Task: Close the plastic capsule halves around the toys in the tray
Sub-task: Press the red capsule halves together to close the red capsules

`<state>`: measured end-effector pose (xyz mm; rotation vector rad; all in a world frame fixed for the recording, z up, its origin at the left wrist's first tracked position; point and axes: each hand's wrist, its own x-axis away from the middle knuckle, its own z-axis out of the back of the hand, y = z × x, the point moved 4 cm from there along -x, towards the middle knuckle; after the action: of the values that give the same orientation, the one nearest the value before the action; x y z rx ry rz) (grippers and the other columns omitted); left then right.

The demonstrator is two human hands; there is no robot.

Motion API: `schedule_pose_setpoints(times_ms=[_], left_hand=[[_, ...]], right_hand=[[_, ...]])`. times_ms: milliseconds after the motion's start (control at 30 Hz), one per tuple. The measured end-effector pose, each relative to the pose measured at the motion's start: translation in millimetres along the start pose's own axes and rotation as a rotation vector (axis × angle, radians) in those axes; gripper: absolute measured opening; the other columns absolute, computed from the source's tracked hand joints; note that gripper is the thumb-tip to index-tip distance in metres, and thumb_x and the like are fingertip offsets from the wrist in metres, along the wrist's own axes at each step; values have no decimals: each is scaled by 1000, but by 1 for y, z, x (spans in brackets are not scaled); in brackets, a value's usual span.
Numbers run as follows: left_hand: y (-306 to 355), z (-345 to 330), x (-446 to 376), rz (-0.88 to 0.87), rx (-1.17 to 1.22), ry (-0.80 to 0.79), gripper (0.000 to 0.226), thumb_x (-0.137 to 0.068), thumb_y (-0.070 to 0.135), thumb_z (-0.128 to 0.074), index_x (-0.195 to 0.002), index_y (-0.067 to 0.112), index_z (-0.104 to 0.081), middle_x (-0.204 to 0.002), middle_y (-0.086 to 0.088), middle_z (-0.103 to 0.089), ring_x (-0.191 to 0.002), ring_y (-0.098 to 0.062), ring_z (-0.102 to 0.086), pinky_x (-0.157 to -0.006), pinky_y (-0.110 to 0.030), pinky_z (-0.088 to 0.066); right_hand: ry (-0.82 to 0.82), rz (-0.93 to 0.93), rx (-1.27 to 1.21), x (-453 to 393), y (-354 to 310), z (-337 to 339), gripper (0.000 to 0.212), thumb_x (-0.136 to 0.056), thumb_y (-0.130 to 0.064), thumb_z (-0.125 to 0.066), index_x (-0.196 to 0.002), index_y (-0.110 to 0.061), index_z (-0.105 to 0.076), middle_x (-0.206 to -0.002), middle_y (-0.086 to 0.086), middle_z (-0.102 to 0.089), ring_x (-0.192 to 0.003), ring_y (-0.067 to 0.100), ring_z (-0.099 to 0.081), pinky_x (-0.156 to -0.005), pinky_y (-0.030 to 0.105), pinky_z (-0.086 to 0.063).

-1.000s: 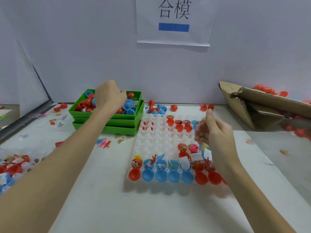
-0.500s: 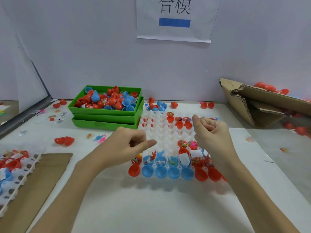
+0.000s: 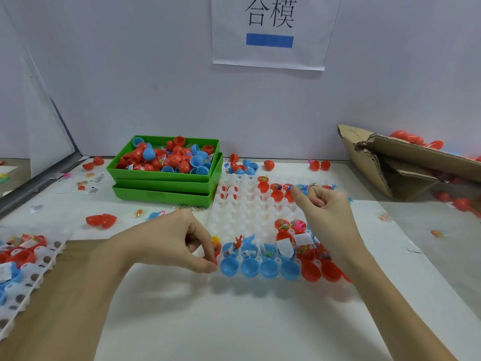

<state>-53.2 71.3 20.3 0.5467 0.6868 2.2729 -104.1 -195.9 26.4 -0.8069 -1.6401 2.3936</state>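
Progress: early, by my read. White tray point(image 3: 242, 217) on the table point(image 3: 234, 321) has most sockets bare. Front row holds open halves: 4 blue halves point(image 3: 259, 268) and red halves point(image 3: 321, 270) to their right. Row behind holds the mating halves loaded with toys and paper slips point(image 3: 285, 247). None of these look closed yet. A few more red halves with toys point(image 3: 290, 225) sit mid-tray, another cluster at the far edge point(image 3: 273, 190).

Left hand point(image 3: 179, 241): at the front-left corner of the tray, thumb and fingers pinching a red capsule point(image 3: 215, 252), mostly hidden by the fingers, so can't tell if it's snapped shut. Probably the 1st closure in this row.

Right hand point(image 3: 325, 212): hovering over the tray's right side, fingers curled in, thumb out. Nothing visible in it.

Containers:
- 2 stacked green bins point(image 3: 166, 178) behind-left of the tray, top one full of loose red and blue halves.
- Second white tray point(image 3: 28, 272) at left edge, partly loaded with red/blue halves.
- Torn cardboard box point(image 3: 395, 162) far right, red capsules around it.

Left: basically the whole loaded set.
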Motion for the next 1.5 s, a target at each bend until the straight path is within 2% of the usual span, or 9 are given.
schedule_pose_setpoints(times_ms=[167,300,400,533,700,900,1100,1300,1500], left_hand=[[-1,13,7,-29,67,105,13,-89,25,-79,-78,29,-74,-54,8,-36,-54,-10,-33,-55,-20,-32],[2,25,9,-137,91,368,19,-94,12,-72,-82,27,-69,-64,-4,-49,-59,-11,-44,-56,-21,-38],[10,17,2,-218,158,431,14,-97,15,-70,-89,26,-67,-69,-3,-58,-59,-10,-54,-56,-26,-49],[19,1,-12,-289,200,505,9,-98,17,-71,-95,25,-69,-76,5,-70,-62,-19,-71,-66,-37,-62],[26,-13,-23,-370,171,623,10,-97,9,-71,-99,19,-69,-86,8,-73,-80,-17,-76,-76,-34,-63],[35,-25,-28,-374,256,772,12,-92,20,-76,-98,12,-69,-90,4,-74,-87,-15,-76,-81,-26,-62],[39,-32,-30,-341,322,983,18,-91,19,-79,-105,15,-69,-98,13,-74,-95,-4,-73,-82,-13,-57],[40,-33,-32,-342,445,967,26,-94,8,-76,-116,18,-68,-111,10,-74,-104,-16,-74,-87,-20,-58],[45,-35,-29,-358,391,998,25,-93,14,-77,-117,16,-72,-114,5,-73,-103,-5,-74,-86,-15,-57]], right_hand=[[-53,55,-25,1,0,-8,57,-97,-26,-69,-59,-17,-27,-45,-13,-26,-45,8,-27,-55,8,-42],[-170,83,-73,5,-1,-17,41,-93,-34,-74,-70,-13,-48,-56,-8,-44,-53,8,-39,-58,16,-47],[-254,56,-98,10,-6,-24,26,-88,-49,-73,-96,-26,-63,-76,-8,-67,-66,7,-62,-58,19,-53],[-407,20,-8,13,-4,-32,52,-76,-63,-69,-121,-38,-63,-99,-18,-70,-94,0,-67,-74,17,-57],[-434,83,34,15,-8,-33,12,-93,-35,-71,-105,-37,-72,-95,-23,-73,-92,2,-70,-75,21,-59],[-359,99,-178,14,-10,-28,21,-94,-14,-71,-107,-30,-71,-99,-12,-79,-90,9,-76,-73,20,-60],[-306,117,-121,10,-7,-28,19,-93,-16,-73,-112,-12,-73,-94,-3,-79,-84,13,-77,-75,29,-63],[-264,238,78,12,-6,-27,16,-89,-22,-76,-104,-20,-70,-88,-14,-74,-80,4,-74,-72,18,-60],[-275,259,152,14,-5,-30,18,-89,-25,-76,-105,-18,-70,-90,-15,-73,-81,4,-72,-75,23,-61]])
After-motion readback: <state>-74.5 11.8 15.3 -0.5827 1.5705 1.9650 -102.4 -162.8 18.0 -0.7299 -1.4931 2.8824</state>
